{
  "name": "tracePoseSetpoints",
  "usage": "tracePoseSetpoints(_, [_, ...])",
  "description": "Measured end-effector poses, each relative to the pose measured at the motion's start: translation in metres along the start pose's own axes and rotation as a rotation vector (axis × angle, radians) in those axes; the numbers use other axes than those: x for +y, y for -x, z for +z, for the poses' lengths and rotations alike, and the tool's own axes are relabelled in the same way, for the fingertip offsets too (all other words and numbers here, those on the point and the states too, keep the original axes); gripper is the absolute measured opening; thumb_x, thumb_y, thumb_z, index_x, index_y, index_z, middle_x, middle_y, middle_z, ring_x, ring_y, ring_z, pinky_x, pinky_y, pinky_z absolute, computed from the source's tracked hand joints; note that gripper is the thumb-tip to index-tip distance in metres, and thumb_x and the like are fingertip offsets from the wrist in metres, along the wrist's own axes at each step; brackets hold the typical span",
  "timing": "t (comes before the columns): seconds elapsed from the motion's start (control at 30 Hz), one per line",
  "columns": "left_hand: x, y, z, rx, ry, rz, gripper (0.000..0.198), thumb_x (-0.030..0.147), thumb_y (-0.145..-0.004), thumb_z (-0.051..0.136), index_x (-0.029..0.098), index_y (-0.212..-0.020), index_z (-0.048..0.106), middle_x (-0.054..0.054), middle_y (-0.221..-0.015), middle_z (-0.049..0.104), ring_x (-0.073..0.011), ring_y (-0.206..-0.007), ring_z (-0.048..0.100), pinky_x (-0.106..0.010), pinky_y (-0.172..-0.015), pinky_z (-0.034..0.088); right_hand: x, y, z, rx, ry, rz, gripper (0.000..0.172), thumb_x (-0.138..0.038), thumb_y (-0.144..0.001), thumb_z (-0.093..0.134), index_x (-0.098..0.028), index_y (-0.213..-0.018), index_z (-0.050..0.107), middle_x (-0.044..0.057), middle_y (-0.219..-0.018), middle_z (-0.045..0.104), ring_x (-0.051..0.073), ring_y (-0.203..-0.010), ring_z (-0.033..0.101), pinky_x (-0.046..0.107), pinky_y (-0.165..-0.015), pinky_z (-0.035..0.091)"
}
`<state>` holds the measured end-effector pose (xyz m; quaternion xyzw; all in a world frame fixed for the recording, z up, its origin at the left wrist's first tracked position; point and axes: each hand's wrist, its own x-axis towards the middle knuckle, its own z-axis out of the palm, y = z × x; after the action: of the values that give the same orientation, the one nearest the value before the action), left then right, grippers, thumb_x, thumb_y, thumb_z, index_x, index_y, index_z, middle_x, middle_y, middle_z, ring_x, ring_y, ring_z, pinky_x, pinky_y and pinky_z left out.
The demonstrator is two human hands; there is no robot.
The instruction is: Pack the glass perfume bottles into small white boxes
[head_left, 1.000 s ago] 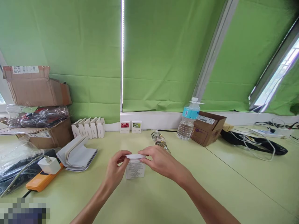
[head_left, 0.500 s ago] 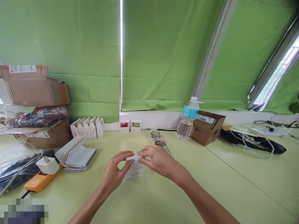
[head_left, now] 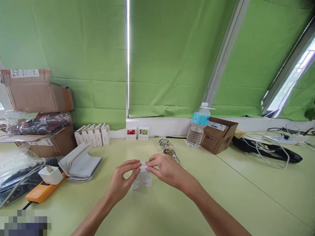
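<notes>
We see the left hand (head_left: 120, 178) and the right hand (head_left: 167, 170) close together over a white box (head_left: 142, 181) with tiny print on it. The box stands on the bench (head_left: 221, 200) just under the hands. The fingers (head_left: 154, 161) of both hands press in and pinch a thin white piece (head_left: 143, 165) at the top of the box — it looks like paper, but it is hard to tell. Behind the right hand lies a shiny glass thing (head_left: 168, 150), near a water bottle (head_left: 198, 127) and a brown box (head_left: 218, 136). Off to the left are a row of small white boxes (head_left: 92, 135), a folded white card (head_left: 80, 163) and an orange power strip (head_left: 43, 192) — a white plug (head_left: 50, 174) sits in it.
</notes>
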<state>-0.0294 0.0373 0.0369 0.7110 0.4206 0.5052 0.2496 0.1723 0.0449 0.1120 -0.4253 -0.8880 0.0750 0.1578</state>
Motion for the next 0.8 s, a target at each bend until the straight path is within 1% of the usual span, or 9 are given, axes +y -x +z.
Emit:
tracePoseSetpoints(0.13, [0.000,0.000,0.000,-0.002,0.013,0.001,0.020,0.034,-0.088,0.059,0.030,-0.098,0.075,-0.005,-0.110,0.071,-0.0245,-0.103,0.065,-0.038,-0.091,0.053,0.000,0.000,0.001,0.015,0.011,-0.035,0.033,-0.033,-0.097,0.045,-0.024,-0.090,0.076,0.005,-0.089,0.068,0.018,-0.081,0.062,0.027,-0.073,0.039])
tracePoseSetpoints(0.27, [-0.005,0.002,0.002,0.010,0.022,0.017,0.020,0.035,-0.088,0.059,0.029,-0.097,0.076,-0.006,-0.112,0.070,-0.0247,-0.103,0.065,-0.038,-0.091,0.052,-0.005,0.004,0.004,0.002,0.056,0.000,0.036,-0.038,-0.097,0.043,-0.023,-0.091,0.075,0.006,-0.093,0.067,0.018,-0.081,0.062,0.027,-0.067,0.038])
tracePoseSetpoints(0.33, [-0.007,0.003,0.004,0.019,0.015,0.025,0.021,0.035,-0.089,0.058,0.028,-0.095,0.076,-0.006,-0.112,0.070,-0.0247,-0.103,0.065,-0.037,-0.091,0.051,-0.009,0.006,0.007,0.007,0.102,0.031,0.039,-0.039,-0.098,0.040,-0.022,-0.091,0.075,0.006,-0.088,0.067,0.018,-0.074,0.062,0.027,-0.061,0.035])
tracePoseSetpoints(0.43, [-0.005,0.003,0.005,0.042,0.005,0.022,0.021,0.035,-0.089,0.058,0.026,-0.090,0.077,-0.007,-0.108,0.071,-0.0242,-0.101,0.065,-0.035,-0.089,0.050,-0.017,0.008,0.012,0.031,0.193,0.105,0.047,-0.042,-0.099,0.034,-0.021,-0.084,0.073,0.006,-0.072,0.066,0.018,-0.061,0.059,0.029,-0.053,0.026])
tracePoseSetpoints(0.53, [0.001,0.002,0.004,0.041,0.044,-0.008,0.022,0.036,-0.088,0.059,0.024,-0.083,0.077,-0.007,-0.101,0.071,-0.0225,-0.093,0.065,-0.031,-0.081,0.051,-0.022,0.007,0.017,0.045,0.212,0.164,0.053,-0.043,-0.100,0.029,-0.021,-0.081,0.073,0.006,-0.064,0.067,0.018,-0.055,0.058,0.031,-0.051,0.022])
tracePoseSetpoints(0.63, [0.004,0.001,0.000,0.014,0.113,-0.086,0.023,0.039,-0.087,0.059,0.022,-0.089,0.075,-0.006,-0.091,0.070,-0.0192,-0.081,0.064,-0.027,-0.071,0.050,-0.024,0.003,0.019,0.049,0.157,0.163,0.057,-0.045,-0.101,0.024,-0.021,-0.082,0.072,0.007,-0.066,0.069,0.019,-0.056,0.060,0.030,-0.052,0.026])
tracePoseSetpoints(0.67, [0.003,0.001,-0.001,0.010,0.130,-0.120,0.024,0.040,-0.087,0.059,0.022,-0.093,0.074,-0.004,-0.083,0.068,-0.0174,-0.074,0.062,-0.026,-0.067,0.049,-0.025,0.002,0.019,0.045,0.130,0.162,0.057,-0.047,-0.101,0.024,-0.021,-0.085,0.072,0.007,-0.068,0.070,0.020,-0.059,0.061,0.029,-0.054,0.028])
tracePoseSetpoints(0.73, [0.000,0.001,-0.003,-0.005,0.150,-0.184,0.028,0.043,-0.087,0.058,0.023,-0.103,0.071,0.000,-0.067,0.061,-0.0142,-0.062,0.056,-0.023,-0.059,0.045,-0.025,0.002,0.017,0.020,0.053,0.159,0.054,-0.052,-0.099,0.026,-0.022,-0.099,0.071,0.008,-0.077,0.072,0.022,-0.070,0.065,0.029,-0.060,0.035])
tracePoseSetpoints(0.8, [-0.004,0.001,-0.004,-0.043,0.190,-0.221,0.034,0.044,-0.086,0.059,0.024,-0.113,0.067,0.002,-0.063,0.058,-0.0139,-0.059,0.055,-0.023,-0.057,0.044,-0.025,0.004,0.014,-0.034,-0.048,0.153,0.055,-0.060,-0.095,0.032,-0.023,-0.121,0.063,0.010,-0.098,0.071,0.026,-0.088,0.066,0.029,-0.069,0.040])
